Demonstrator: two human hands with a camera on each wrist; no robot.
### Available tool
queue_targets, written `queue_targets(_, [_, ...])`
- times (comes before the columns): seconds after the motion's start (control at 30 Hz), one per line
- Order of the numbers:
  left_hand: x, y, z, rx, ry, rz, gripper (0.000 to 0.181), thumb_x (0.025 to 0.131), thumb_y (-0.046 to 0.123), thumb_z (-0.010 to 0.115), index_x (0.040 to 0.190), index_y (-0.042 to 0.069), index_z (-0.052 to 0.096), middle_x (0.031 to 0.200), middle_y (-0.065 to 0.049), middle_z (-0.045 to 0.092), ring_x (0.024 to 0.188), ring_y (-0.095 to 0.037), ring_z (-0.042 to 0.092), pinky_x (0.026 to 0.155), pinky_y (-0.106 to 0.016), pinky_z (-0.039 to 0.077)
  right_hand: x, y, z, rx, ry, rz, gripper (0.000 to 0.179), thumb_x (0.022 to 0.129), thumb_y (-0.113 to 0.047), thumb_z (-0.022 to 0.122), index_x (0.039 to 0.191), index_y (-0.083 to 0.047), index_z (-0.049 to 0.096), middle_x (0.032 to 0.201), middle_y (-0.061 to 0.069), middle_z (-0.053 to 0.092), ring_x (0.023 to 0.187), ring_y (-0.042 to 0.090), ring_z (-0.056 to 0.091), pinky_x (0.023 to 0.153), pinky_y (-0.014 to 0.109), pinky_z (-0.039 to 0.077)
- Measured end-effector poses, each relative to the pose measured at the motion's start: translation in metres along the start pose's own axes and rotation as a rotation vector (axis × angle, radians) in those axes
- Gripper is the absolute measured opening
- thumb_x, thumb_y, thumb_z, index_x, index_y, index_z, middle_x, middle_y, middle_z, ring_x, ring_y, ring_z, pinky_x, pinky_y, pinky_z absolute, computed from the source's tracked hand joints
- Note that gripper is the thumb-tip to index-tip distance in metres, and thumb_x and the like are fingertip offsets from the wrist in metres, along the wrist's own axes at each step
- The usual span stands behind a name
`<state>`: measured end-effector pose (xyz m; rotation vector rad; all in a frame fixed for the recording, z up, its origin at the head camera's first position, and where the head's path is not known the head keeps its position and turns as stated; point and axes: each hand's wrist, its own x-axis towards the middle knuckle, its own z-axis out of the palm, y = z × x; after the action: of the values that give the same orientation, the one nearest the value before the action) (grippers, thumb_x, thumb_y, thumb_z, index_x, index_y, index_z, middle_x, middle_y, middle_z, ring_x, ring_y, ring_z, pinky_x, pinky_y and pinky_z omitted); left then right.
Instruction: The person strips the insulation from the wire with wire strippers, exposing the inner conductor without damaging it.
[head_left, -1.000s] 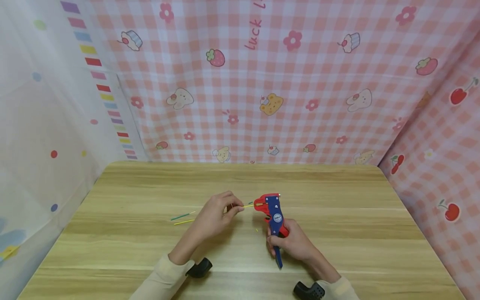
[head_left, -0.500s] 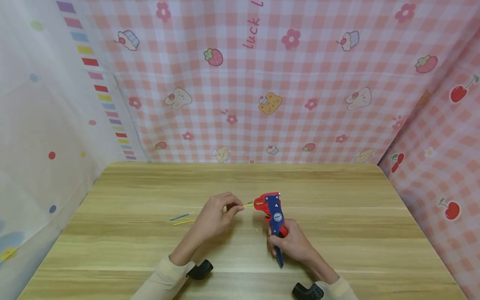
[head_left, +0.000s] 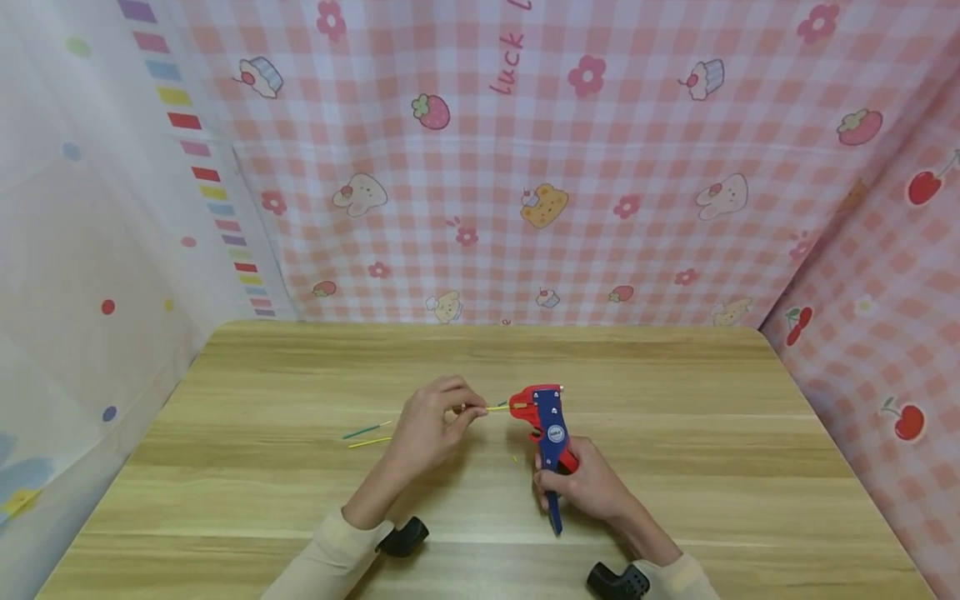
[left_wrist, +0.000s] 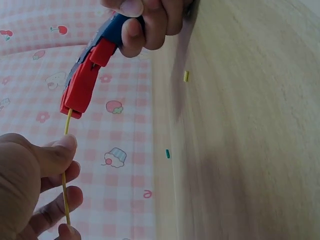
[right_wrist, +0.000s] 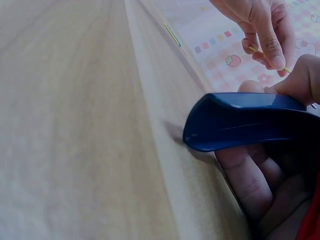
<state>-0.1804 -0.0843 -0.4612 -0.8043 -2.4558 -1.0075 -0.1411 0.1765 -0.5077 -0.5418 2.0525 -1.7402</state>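
Observation:
My left hand pinches a thin yellow wire between thumb and fingers. The wire's tail runs down across the lower fingers in the left wrist view, and its far end enters the red nose of a wire stripper. That tool has a blue body with red parts and is held upright over the table. Around its handles curls my right hand, thumb across the front. In the right wrist view the blue handle fills the middle, with the fingers partly hidden behind it.
On the wooden table, left of the left hand, lie a teal wire with a bare tip and another yellow wire. Small yellow and teal scraps lie near the stripper. Patterned curtains enclose the back and sides.
Very little differs. The left hand has risen slightly with the yellow wire, whose end stays in the stripper's nose. The stripper's lower handle has swung a touch to the left.

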Motion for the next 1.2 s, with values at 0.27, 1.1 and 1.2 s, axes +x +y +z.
queue_targets(0.27, [0.0009,-0.0019,0.0012,0.075,0.067,0.131,0.006,0.084,0.01,0.084,0.083,0.014,0.08,0.082,0.006,0.071,0.081,-0.01,0.064,0.069,-0.024,0.055,0.0,0.0014,-0.0014,0.005,-0.011,-0.006,0.018,0.093,-0.002,0.064,0.104,0.01,0.055,0.074,0.008,0.068,0.065,0.019,0.069,0.077,0.028,0.056])
queue_targets(1.1, [0.0026,-0.0022,-0.0034,0.06,0.059,0.161,0.007,0.081,0.006,0.086,0.08,0.011,0.081,0.081,0.003,0.073,0.08,-0.011,0.065,0.069,-0.024,0.056,0.0006,-0.0003,0.0003,-0.036,0.021,0.032,0.015,0.092,0.0,0.062,0.101,0.01,0.055,0.069,0.006,0.065,0.061,0.017,0.065,0.07,0.029,0.055])
queue_targets(1.2, [0.0022,-0.001,-0.0037,0.068,0.058,0.161,0.007,0.08,0.006,0.086,0.08,0.011,0.081,0.081,0.003,0.073,0.079,-0.011,0.065,0.069,-0.024,0.056,0.0,0.0011,-0.0006,-0.017,0.001,0.025,0.015,0.093,-0.001,0.063,0.102,0.009,0.056,0.07,0.008,0.066,0.062,0.017,0.066,0.072,0.03,0.056])
